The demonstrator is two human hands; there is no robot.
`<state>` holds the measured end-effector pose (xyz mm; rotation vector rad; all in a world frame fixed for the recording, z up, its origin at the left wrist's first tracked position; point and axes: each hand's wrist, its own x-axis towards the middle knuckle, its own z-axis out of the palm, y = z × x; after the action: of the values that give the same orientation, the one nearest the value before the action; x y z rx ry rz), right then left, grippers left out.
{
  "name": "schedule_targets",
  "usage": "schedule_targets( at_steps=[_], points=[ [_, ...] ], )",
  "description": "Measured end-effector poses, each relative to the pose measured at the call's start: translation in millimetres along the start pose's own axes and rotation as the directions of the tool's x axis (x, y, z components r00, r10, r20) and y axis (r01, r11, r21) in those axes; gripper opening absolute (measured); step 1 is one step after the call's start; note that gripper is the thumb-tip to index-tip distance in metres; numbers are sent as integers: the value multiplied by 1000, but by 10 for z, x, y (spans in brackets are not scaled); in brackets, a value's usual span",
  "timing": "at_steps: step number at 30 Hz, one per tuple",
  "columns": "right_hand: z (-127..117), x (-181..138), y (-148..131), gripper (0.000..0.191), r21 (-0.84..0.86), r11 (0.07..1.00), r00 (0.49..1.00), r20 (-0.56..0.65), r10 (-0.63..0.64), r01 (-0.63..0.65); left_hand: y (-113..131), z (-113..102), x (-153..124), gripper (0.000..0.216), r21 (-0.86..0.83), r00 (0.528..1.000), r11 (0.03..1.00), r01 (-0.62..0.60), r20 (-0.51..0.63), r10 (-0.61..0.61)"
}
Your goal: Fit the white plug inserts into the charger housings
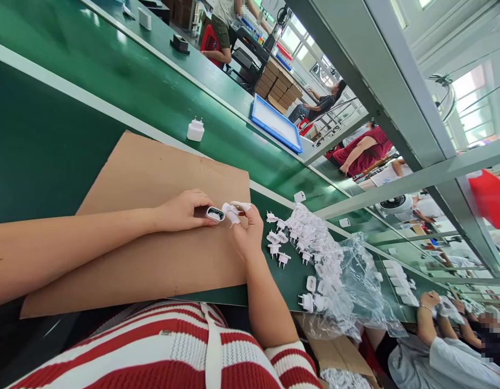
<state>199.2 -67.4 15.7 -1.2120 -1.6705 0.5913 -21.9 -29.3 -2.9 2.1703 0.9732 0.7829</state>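
My left hand [185, 210] is closed around a white charger housing [216, 215], whose open end faces right and shows a green circuit board inside. Close to that opening, my right hand [249, 227] pinches a small white plastic part [226, 208]; white covers on the fingertips blend with it, so its exact shape is unclear. Both hands are above a brown cardboard sheet [164, 162]. To the right lie several loose white plug caps with pins [274, 249], beside a heap of more white plug parts [315, 237].
A clear plastic bag [359, 270] spreads beside the heap. Beyond the cardboard, one white charger [195, 130] stands on the green belt [153, 92]. A blue-rimmed tray [276, 123] sits on the far ledge. A metal frame beam [375, 70] crosses overhead. Other people work at right and behind.
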Motion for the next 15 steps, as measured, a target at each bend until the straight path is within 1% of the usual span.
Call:
schedule_targets(
  at_steps=[2,3,5,7,9,11,12,13,15],
  points=[
    [53,-34,-73,24,40,999,1000,25,-9,8,-1,-6,2,40,-9,1000,1000,-19,14,19],
    [69,-48,-91,24,74,997,999,35,19,-21,-3,-15,3,40,-16,999,999,-30,33,31],
    [76,-58,-88,24,194,968,987,54,149,-156,-8,-38,1,38,-31,995,998,-46,88,49],
    [50,-43,-46,28,350,881,948,109,300,-319,-12,-63,-4,36,-37,989,998,-45,137,49],
    [11,-15,6,32,475,773,907,186,378,-420,-8,-81,-12,35,-31,987,999,-33,156,37],
    [-15,10,39,31,542,713,895,240,376,-445,5,-85,-20,35,-22,988,999,-24,154,27],
    [-18,16,44,29,551,711,899,251,359,-437,13,-82,-24,35,-18,989,1000,-24,148,27],
    [-14,16,40,27,543,732,911,243,332,-411,22,-78,-27,36,-14,990,1000,-27,138,28],
    [6,0,8,23,466,829,950,177,256,-310,38,-67,-31,38,-3,993,999,-38,112,38]
  ],
)
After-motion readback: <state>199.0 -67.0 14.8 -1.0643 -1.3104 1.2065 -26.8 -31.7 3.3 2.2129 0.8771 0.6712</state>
